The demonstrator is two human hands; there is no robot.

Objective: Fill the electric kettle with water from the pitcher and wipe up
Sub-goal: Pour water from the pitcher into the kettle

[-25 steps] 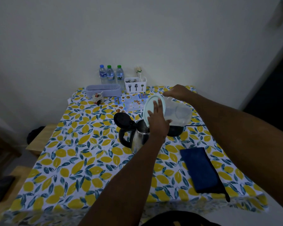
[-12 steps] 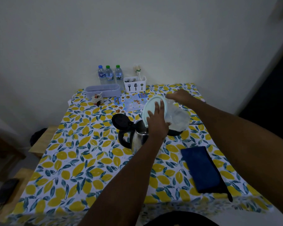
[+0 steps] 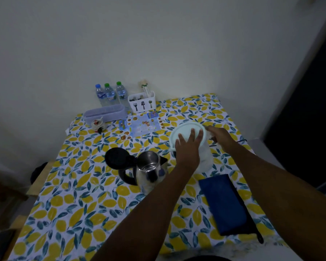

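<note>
A steel electric kettle (image 3: pixel 149 166) with a black handle stands mid-table, its black lid (image 3: pixel 117 157) flipped open to the left and water visible inside. Just right of it is a translucent plastic pitcher (image 3: pixel 205 159), nearly upright, with a pale round lid (image 3: pixel 184 130). My left hand (image 3: pixel 188 147) presses against the lid with fingers spread across it. My right hand (image 3: pixel 220 134) grips the pitcher's far side at the handle. A folded dark blue cloth (image 3: pixel 224 204) lies on the table at the front right, apart from both hands.
The table wears a lemon-print cloth (image 3: pixel 73 204). At the back stand three water bottles (image 3: pixel 109 95), a white cutlery holder (image 3: pixel 142 102), a lilac tray (image 3: pixel 105 113) and a printed leaflet (image 3: pixel 141 125). A wooden bench (image 3: pixel 40 181) sits to the left, and a wall rises close behind the table.
The pitcher was tilted over the kettle's opening; now it has swung back nearly upright and sits to the kettle's right. Both hands stayed on it.
</note>
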